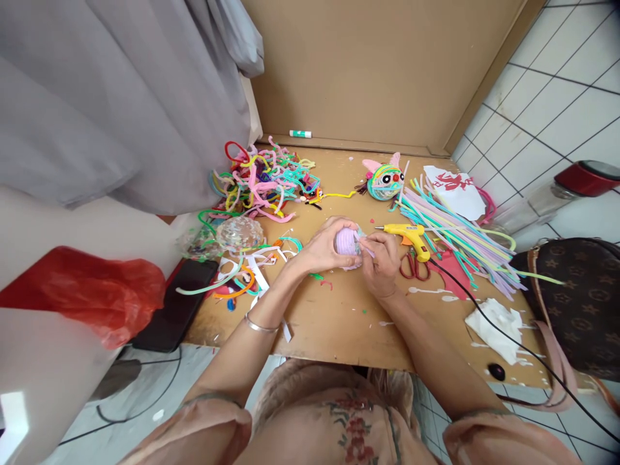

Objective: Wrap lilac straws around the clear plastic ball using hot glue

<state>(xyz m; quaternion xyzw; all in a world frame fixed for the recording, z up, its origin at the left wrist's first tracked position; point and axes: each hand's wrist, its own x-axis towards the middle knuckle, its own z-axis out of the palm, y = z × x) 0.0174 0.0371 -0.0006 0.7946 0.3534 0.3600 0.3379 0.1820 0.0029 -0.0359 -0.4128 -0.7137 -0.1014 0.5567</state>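
My left hand (323,247) is wrapped round a small ball (345,241) covered in rows of lilac pipe cleaner. At the ball's right side my right hand (382,261) has its fingers pinched on a lilac pipe cleaner (367,248). The fingertips hide most of that strand. A yellow glue gun (409,239) lies just right of my right hand, its nozzle pointing left. Below it are red-handled scissors (415,266), partly covered. Farther back sits a finished-looking striped ball (385,183) with pink ears, eyes and a red nose.
Loose pipe cleaners (465,232) fan out at the right, near a brown handbag (571,303). A tangled colourful heap (271,177) fills the back left. Clear plastic balls (239,232) and a black phone (179,303) lie left. The gun's black cord (489,323) crosses the right side.
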